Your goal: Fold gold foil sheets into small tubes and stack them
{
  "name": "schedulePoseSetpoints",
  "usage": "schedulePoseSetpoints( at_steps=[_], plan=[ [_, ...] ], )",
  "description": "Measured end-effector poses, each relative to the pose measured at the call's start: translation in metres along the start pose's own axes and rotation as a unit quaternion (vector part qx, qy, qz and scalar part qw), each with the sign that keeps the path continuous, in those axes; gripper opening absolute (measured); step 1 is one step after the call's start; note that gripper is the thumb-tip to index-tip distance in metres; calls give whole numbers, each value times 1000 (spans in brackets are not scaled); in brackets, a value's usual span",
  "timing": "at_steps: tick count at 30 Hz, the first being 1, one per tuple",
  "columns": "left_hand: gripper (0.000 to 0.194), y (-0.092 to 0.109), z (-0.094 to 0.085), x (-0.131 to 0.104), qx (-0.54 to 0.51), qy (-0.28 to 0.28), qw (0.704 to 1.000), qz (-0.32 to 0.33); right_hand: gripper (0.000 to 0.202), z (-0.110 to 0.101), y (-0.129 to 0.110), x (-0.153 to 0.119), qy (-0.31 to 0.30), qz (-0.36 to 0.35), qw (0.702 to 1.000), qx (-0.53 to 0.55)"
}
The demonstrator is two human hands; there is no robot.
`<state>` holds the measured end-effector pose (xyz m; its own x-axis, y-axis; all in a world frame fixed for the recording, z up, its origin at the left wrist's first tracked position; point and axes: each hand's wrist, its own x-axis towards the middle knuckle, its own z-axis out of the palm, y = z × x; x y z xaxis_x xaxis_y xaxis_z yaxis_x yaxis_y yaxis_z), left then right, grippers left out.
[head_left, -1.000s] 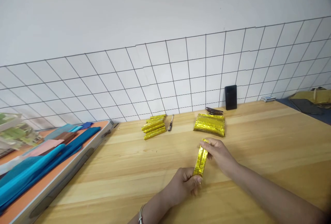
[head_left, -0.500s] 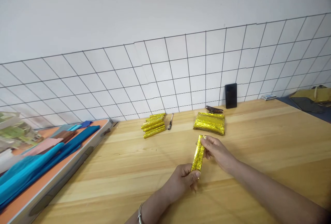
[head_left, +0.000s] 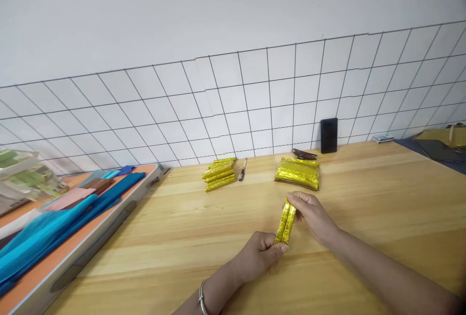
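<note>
Between my two hands is a folded strip of shiny gold foil paper (head_left: pixel 286 222), with a lengthwise crease down its middle. My left hand (head_left: pixel 262 253) pinches its near end, thumb on top. At the far end my right hand (head_left: pixel 309 210) grips it between thumb and fingers; some fingertips are hidden behind the strip. Just beyond lies a flat stack of gold foil sheets (head_left: pixel 297 173). To the left, several narrow folded gold foil strips (head_left: pixel 219 174) rest in a pile, with a pen (head_left: pixel 242 169) beside them.
A black phone-like slab (head_left: pixel 329 135) leans on the tiled wall, near a dark hair-clip-like object (head_left: pixel 304 154). An orange-topped tray (head_left: pixel 120 208) with blue, pink and brown folded cloths fills the left side. A small pale box (head_left: pixel 383 138) sits at the back right.
The view has shifted slightly. Both hands still hold the foil strip at its two ends, and its fold looks much the same.
</note>
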<state>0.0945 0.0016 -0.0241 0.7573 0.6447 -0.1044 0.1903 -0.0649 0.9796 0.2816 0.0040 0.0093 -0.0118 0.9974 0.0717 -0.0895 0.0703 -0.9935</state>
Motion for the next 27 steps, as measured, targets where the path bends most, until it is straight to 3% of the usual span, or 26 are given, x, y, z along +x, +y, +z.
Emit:
schedulePoseSetpoints(
  at_steps=[10,16,21,27],
  plan=[
    [50,2,-5,-1,34,-53,998,19,34,3,1,-1,24,-28,999,-4],
    [57,1,-5,-1,35,-25,999,21,33,1,0,0,28,-37,998,-32],
    [55,-1,-5,1,-48,-19,999,1,34,3,5,1,26,-11,1000,-10],
    [51,-1,-8,4,-128,63,989,44,34,25,12,-6,-38,-29,998,-31]
  ],
)
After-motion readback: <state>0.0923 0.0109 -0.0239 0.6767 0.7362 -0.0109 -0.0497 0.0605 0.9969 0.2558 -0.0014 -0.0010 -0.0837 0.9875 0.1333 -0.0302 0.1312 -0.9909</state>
